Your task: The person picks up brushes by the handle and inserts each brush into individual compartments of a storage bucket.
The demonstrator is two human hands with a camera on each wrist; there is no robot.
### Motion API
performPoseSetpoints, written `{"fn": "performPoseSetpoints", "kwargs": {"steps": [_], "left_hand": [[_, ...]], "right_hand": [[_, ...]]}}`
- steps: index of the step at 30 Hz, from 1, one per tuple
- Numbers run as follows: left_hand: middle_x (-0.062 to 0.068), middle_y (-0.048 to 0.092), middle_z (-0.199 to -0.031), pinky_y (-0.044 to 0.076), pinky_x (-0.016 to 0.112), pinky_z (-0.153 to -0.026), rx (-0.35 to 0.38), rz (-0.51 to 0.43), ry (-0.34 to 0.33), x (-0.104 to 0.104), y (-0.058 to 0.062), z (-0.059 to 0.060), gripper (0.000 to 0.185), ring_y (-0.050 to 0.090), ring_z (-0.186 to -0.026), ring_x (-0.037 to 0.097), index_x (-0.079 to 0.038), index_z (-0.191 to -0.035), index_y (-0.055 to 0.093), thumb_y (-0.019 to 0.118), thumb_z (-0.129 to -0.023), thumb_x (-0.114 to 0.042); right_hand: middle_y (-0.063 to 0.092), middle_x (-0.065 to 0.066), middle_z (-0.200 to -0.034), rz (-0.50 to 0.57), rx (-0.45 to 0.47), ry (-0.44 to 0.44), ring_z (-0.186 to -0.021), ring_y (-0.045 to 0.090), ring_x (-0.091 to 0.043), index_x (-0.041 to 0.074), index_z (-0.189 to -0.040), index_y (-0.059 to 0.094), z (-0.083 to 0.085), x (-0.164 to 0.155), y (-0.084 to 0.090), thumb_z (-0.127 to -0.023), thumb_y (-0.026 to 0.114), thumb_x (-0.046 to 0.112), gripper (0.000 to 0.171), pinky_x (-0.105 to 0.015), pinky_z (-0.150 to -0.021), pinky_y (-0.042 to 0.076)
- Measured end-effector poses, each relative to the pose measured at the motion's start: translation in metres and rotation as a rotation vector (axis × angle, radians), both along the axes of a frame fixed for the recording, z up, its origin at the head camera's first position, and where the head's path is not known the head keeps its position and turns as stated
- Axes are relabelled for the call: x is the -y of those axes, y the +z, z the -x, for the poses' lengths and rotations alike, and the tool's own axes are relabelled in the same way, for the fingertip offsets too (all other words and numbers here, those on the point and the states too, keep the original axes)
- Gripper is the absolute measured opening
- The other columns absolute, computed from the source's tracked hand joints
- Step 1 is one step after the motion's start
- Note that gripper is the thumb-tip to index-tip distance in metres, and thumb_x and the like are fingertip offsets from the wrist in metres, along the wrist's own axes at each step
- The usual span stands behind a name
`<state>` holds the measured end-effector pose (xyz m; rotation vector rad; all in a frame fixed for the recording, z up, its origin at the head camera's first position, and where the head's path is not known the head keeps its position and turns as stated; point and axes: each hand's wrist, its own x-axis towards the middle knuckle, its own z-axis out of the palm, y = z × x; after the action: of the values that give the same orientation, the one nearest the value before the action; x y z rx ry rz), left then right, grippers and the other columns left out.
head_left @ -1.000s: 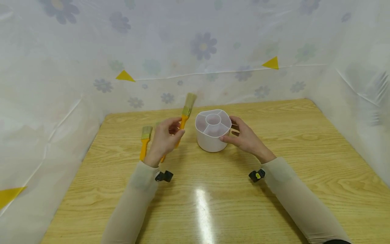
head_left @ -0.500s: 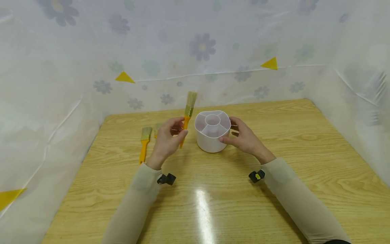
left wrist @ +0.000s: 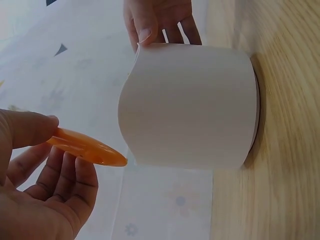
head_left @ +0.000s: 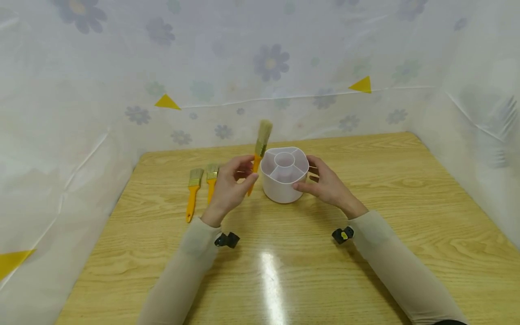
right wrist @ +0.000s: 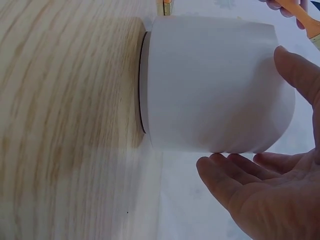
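Note:
In the head view my left hand (head_left: 231, 188) pinches a paintbrush (head_left: 262, 137) by its orange handle, bristles up and leaning slightly right. The brush is at the left side of a white round desk organizer (head_left: 280, 192), which stands upright with a ring in the middle and dividers around it. In the left wrist view the tip of the orange handle (left wrist: 90, 147) points at the organizer's wavy rim, above the table. My right hand (head_left: 330, 186) holds the organizer from the right, thumb on the near side and fingers against the far side (right wrist: 235, 172).
Two more orange-handled paintbrushes, one at the left (head_left: 193, 194) and one (head_left: 211, 180) partly behind my left hand, lie on the wooden table (head_left: 308, 271). A flower-patterned sheet (head_left: 284, 113) hangs behind and at both sides.
My left hand has moved right with the paintbrush, closer to the organizer. More of the second brush on the table shows now. The right hand and organizer have stayed in place.

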<state>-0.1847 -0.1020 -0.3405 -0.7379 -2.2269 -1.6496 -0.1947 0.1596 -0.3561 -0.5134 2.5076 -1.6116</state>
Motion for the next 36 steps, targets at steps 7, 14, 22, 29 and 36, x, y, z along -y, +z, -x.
{"fn": "performPoseSetpoints", "kwargs": {"steps": [7,14,22,29,36], "left_hand": [[0.029,0.06,-0.103,0.051,0.05,-0.082,-0.016,0.0,0.008,-0.006,0.011,-0.008,0.038,0.059,-0.092,0.039,0.014,-0.122,0.056,0.064,-0.086,0.008],[0.03,0.059,-0.104,0.05,0.052,-0.083,-0.015,-0.053,-0.023,-0.015,0.013,-0.005,0.036,0.058,-0.092,0.041,0.014,-0.121,0.056,0.063,-0.085,0.011],[0.028,0.058,-0.102,0.05,0.051,-0.081,-0.031,-0.102,-0.026,-0.029,0.015,-0.002,0.036,0.059,-0.092,0.039,0.014,-0.12,0.056,0.062,-0.085,0.012],[0.027,0.058,-0.099,0.051,0.049,-0.081,-0.044,-0.142,-0.02,-0.038,0.016,0.001,0.035,0.059,-0.09,0.037,0.013,-0.119,0.056,0.062,-0.085,0.012],[0.029,0.056,-0.101,0.05,0.051,-0.081,-0.056,-0.188,-0.04,-0.044,0.016,0.004,0.037,0.057,-0.091,0.039,0.014,-0.121,0.052,0.061,-0.086,0.013]], "right_hand": [[0.034,-0.019,-0.145,0.046,0.009,0.002,-0.132,0.035,-0.042,0.003,-0.148,0.026,0.01,-0.004,-0.015,-0.083,0.075,0.015,0.082,-0.057,-0.104,0.031],[0.036,-0.01,-0.145,0.016,-0.021,-0.013,-0.132,0.037,-0.035,0.012,-0.149,0.027,0.021,-0.009,-0.034,-0.081,0.078,0.03,0.087,-0.054,-0.104,0.034],[0.038,-0.009,-0.144,0.004,-0.039,-0.023,-0.13,0.039,-0.034,0.013,-0.147,0.03,0.022,-0.009,-0.036,-0.08,0.078,0.033,0.085,-0.054,-0.104,0.034],[0.035,-0.019,-0.144,0.021,-0.003,-0.005,-0.131,0.037,-0.04,0.002,-0.147,0.026,0.007,-0.002,-0.01,-0.084,0.075,0.017,0.081,-0.057,-0.105,0.031],[0.035,-0.021,-0.144,0.031,-0.01,-0.002,-0.131,0.037,-0.04,0.0,-0.146,0.026,0.004,0.0,-0.005,-0.084,0.074,0.014,0.08,-0.058,-0.105,0.03]]}}
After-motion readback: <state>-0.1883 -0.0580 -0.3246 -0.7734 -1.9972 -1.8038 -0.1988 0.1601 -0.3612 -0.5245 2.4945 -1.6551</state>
